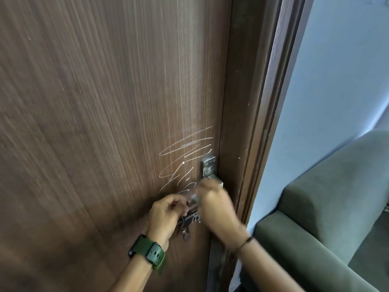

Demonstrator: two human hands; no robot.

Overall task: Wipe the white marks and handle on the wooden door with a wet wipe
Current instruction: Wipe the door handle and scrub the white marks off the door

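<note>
A: Head view first: we have the wooden door [94, 102] filling the frame, and the white marks [185, 157] scrawled near its right edge, just left of the metal handle [209, 171].

B: And our hands sit low, right below those marks. Our left hand [166, 213] has its fingers curled in, pinching something small and pale. Our right hand [216, 204] is blurred, so we cannot tell whether its grip is clenched or released.

A: Is that pale thing the wet wipe [194, 198]?

B: We judge so, but it is smeared by motion. It sits between the two hands, touching the lowest scribble. Probably we hold it with both hands to spread or fold it before pressing it flat.

A: A bunch of keys [188, 223] hangs from the lock under our hands.

B: Yes, close enough to snag the wipe. The marks look whole, so wiping has hardly begun, and the handle is untouched.

A: To the right, past the door frame [261, 123], there is a green sofa [336, 207].
</note>
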